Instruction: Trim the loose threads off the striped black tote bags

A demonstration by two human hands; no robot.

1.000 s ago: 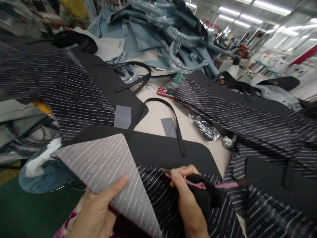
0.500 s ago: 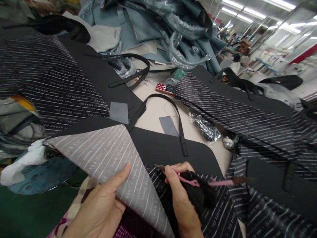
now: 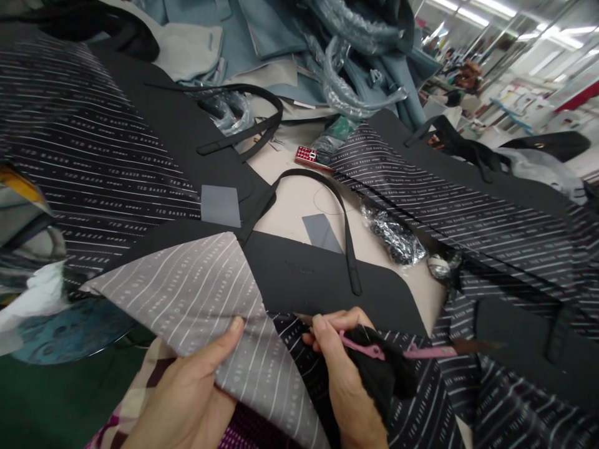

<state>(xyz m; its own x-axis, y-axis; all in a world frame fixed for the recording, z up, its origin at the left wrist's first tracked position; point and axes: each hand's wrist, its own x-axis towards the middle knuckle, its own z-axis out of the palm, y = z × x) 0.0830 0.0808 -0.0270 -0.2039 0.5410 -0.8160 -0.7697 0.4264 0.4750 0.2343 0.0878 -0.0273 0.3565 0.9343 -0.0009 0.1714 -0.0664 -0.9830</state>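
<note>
My left hand (image 3: 187, 386) is closed on a folded-back flap of grey striped lining (image 3: 187, 280), thumb on top and fingers underneath. Printed lettering shows faintly through the flap. Beside it, my right hand (image 3: 344, 374) pinches a slim pink-handled tool (image 3: 369, 347) with a narrow pointed tip; its exact kind is unclear. The tip lies at the edge between the black striped lining (image 3: 421, 399) and a dark bag panel (image 3: 304, 274). Black cloth (image 3: 374, 380) bunches around the tool, and a brownish blade-like end sticks out to the right. A black strap (image 3: 349, 237) loops over the panel.
Grey rectangular patches (image 3: 219, 206) lie on the pale table (image 3: 290, 199). Behind are a red keypad phone (image 3: 306, 154), a plastic-wrapped bundle (image 3: 397, 240) and heaped blue bags (image 3: 281, 37). More striped bag pieces (image 3: 468, 206) lie right and left. A blue round stool (image 3: 70, 337) stands below.
The view has shifted slightly, moving most background things a little. Both hands keep their holds on the flap and the pink-handled tool, in nearly the same places.
</note>
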